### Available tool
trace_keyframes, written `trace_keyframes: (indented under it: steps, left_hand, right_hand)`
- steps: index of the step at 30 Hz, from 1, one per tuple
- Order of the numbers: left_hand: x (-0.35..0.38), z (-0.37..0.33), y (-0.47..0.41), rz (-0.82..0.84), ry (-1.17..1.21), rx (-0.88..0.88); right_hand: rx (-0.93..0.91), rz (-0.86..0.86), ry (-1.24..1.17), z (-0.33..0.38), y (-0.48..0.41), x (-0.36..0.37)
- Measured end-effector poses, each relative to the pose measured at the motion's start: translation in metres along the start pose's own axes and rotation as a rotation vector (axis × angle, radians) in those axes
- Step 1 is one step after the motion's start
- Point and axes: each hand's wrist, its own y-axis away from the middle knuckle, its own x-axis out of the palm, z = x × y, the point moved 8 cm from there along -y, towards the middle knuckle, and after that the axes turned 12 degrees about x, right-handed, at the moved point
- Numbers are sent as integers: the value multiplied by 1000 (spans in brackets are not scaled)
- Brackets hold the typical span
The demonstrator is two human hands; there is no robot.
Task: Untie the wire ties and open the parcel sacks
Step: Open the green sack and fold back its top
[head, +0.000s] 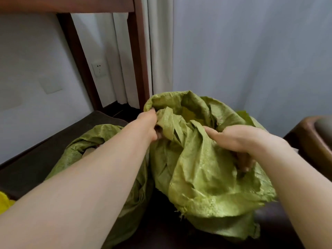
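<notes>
Left forearm point(89, 186) crosses low over the second green sack point(86, 141), which lies just beside the main one. Left hand point(146, 125) pinches the main sack point(197, 173) at its far-left rim. Right hand point(239, 139) is clenched on a near-right fold. Opposed grips, probably to spread the mouth. Main sack sits on the dark brown cushion point(36, 159), long axis roughly upright, mouth up, gaping. No wire tie visible.
</notes>
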Motion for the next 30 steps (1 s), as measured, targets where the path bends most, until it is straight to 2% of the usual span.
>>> trace_keyframes:
  steps: [3, 7, 11, 13, 15, 17, 18, 20, 21, 23, 26, 27, 28, 29, 30]
  left_hand:
    - [10, 0, 7, -14, 187, -46]
    - [21, 5, 24, 48, 328, -121]
    - [8, 11, 28, 8, 425, -178]
    - [-13, 11, 21, -97, 548, -176]
    - [-43, 14, 13, -219, 533, -126]
    - [-72, 17, 14, -396, 434, -84]
    - [-78, 20, 17, -443, 464, -82]
    - [-78, 26, 13, -461, 534, -133]
    - [-80, 30, 11, -477, 494, -162]
    - [-82, 27, 2, -406, 228, -141]
    - [-85, 14, -13, -321, -354, 22]
    - [-83, -2, -10, -365, -583, 165]
    - [-75, -24, -1, -419, -822, 393]
    - [-55, -49, 19, -451, -994, 721]
    - [-26, -66, 44, -384, -1049, 1065]
  right_hand:
    - [-6, 351, -390, 4, -14, 28]
    - [-67, 723, -1289, 42, -30, 50]
    - [-33, 593, -1699, 44, -40, 31]
    - [-30, 609, -1883, 30, -43, 9]
    - [33, 606, -2038, 7, -52, -13]
    - [109, 575, -2092, -14, -60, -25]
    - [117, 549, -2107, -20, -63, -29]
    - [54, 512, -2137, -23, -64, -34]
    - [-17, 511, -2128, -20, -63, -35]
    - [-125, 514, -2001, -7, -55, -32]
    - [-208, 385, -1736, 8, -47, -23]
    - [-209, 342, -1681, 11, -46, -17]
    - [-209, 334, -1654, 15, -47, -11]
    - [-220, 374, -1654, 21, -45, -4]
    - [-233, 430, -1669, 25, -45, 3]
